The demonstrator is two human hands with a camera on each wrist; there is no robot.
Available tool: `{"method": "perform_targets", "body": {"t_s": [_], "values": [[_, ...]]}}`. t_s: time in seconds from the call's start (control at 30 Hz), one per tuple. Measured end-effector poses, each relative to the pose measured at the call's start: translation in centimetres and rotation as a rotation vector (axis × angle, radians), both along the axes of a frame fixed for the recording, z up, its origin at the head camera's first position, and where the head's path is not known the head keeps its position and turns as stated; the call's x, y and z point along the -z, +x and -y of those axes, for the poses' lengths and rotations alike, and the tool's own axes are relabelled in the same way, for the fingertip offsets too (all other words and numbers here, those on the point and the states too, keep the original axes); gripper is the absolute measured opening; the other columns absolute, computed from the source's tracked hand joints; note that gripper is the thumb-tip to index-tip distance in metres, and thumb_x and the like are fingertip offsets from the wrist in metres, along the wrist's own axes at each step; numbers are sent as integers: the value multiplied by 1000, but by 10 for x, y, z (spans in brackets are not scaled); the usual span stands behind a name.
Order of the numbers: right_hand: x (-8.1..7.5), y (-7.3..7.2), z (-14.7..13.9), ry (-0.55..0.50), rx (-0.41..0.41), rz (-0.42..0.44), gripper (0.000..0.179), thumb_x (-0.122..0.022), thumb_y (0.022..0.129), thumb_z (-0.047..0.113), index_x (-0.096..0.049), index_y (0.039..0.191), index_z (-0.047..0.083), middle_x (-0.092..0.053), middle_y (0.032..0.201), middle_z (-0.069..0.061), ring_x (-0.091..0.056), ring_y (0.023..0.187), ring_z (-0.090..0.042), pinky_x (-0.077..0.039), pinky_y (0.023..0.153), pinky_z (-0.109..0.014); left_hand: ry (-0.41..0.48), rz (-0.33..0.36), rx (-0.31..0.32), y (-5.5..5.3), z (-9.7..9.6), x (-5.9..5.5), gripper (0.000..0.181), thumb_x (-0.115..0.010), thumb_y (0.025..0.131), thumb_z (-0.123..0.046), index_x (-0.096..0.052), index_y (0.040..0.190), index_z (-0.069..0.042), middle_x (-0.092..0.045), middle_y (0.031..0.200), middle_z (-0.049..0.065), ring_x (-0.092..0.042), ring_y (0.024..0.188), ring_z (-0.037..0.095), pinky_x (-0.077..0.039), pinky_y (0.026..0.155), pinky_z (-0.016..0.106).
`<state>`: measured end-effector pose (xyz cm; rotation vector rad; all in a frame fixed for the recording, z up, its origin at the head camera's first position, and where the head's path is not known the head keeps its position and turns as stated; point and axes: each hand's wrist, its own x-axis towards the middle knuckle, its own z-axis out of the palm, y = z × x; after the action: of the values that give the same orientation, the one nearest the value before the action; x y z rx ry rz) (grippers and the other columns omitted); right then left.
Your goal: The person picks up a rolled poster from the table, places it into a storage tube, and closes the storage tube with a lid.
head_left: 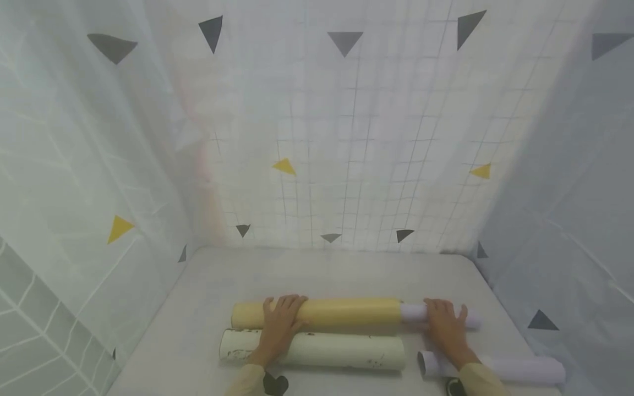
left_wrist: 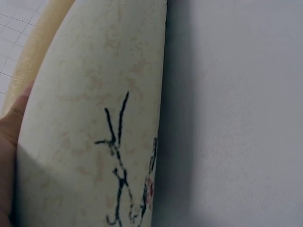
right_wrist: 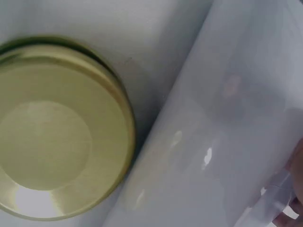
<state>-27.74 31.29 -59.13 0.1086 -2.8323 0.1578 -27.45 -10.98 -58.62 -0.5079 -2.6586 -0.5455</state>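
In the head view my left hand (head_left: 281, 329) grips a yellow roll (head_left: 351, 312) from above, fingers over its top. My right hand (head_left: 447, 329) holds a thin pale lilac roll (head_left: 413, 312) that meets the yellow roll's right end; whether it runs inside cannot be told. Nearer me lies a cream roll (head_left: 346, 351) with dark marks, under my left forearm. Close up in the left wrist view, that cream roll (left_wrist: 94, 118) shows black branch drawings. A glossy whitish roll (right_wrist: 203, 132) fills the right wrist view, with fingertips (right_wrist: 297, 175) at its right edge.
Another pale lilac roll (head_left: 520, 369) lies at the near right, partly behind my right sleeve. Beside the glossy roll sits a round gold lid (right_wrist: 52, 142). Whitish sheets with dark and yellow triangles (head_left: 345, 43) enclose the white table (head_left: 317, 272) at the back and sides.
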Motion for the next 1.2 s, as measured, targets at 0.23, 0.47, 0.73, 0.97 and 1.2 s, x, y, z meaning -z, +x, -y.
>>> {"method": "perform_targets", "body": {"t_s": [0.23,0.47,0.73,0.97,1.2], "values": [[-6,0,5,-31,-32,-66,37,-69,82,-4,-62,118,-4,-67,125,-31,-60,120,-50,-18,108,-87,15,7,-1,-2,2,3,60,-64,88,-56,-59,139,-24,-66,135,-1,-58,129,23,-29,114,68],[-16,-5,23,-38,-164,-252,48,-85,68,1,-68,112,4,-74,113,-19,-64,110,-44,-30,105,-82,4,-22,-8,-4,2,3,61,-62,88,-59,-58,139,-25,-66,135,-2,-58,128,21,-30,113,68],[-13,-11,41,0,-228,-271,56,-90,64,7,-67,115,5,-74,110,-14,-64,111,-40,-32,106,-79,15,-32,-6,-4,0,1,61,-64,87,-57,-59,138,-25,-67,133,-2,-59,128,21,-31,113,69],[-7,-12,43,29,-212,-192,58,-84,72,9,-63,126,5,-73,117,-13,-62,119,-38,-29,111,-79,27,-23,-9,-1,-1,0,60,-66,86,-56,-60,137,-25,-67,132,-2,-59,126,22,-30,113,69],[-5,-13,26,12,-166,-194,69,-87,69,6,-60,132,6,-62,134,-18,-50,131,-45,-19,110,-86,11,-41,-18,-2,-2,1,60,-68,84,-54,-60,136,-25,-67,130,-2,-60,126,22,-30,113,68]]}}
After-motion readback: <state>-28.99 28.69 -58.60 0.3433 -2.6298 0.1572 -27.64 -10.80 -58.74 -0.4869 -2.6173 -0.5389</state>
